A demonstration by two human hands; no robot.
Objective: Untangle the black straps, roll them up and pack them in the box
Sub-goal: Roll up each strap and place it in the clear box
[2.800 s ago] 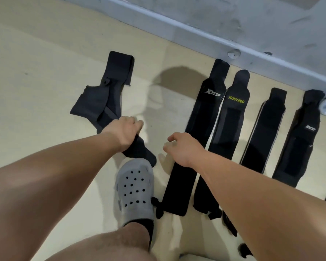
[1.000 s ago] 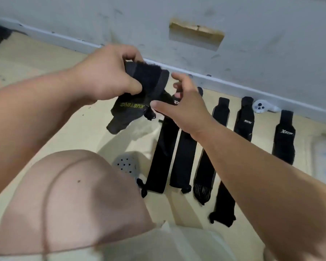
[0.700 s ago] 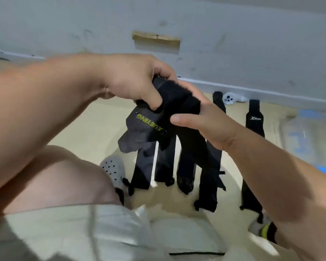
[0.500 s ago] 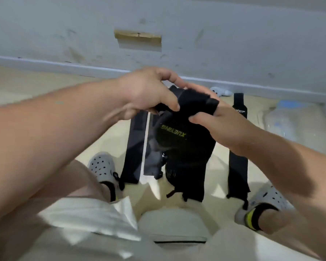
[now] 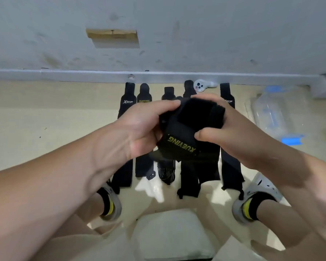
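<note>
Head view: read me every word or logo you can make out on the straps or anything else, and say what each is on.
"XUEYING", yellow, upside down: on the held strap.
"XUEYING", yellow: second floor strap from the left.
"XTEP", white: leftmost floor strap.
Rightmost floor strap: white logo partly hidden by the right hand, unreadable.
Clear box: blue marks, too blurred to read.

white controller (image 5: 199, 86) nr wall (image 5: 177, 34); grey clogs (image 5: 261, 186) on floor (image 5: 45, 119).
</note>
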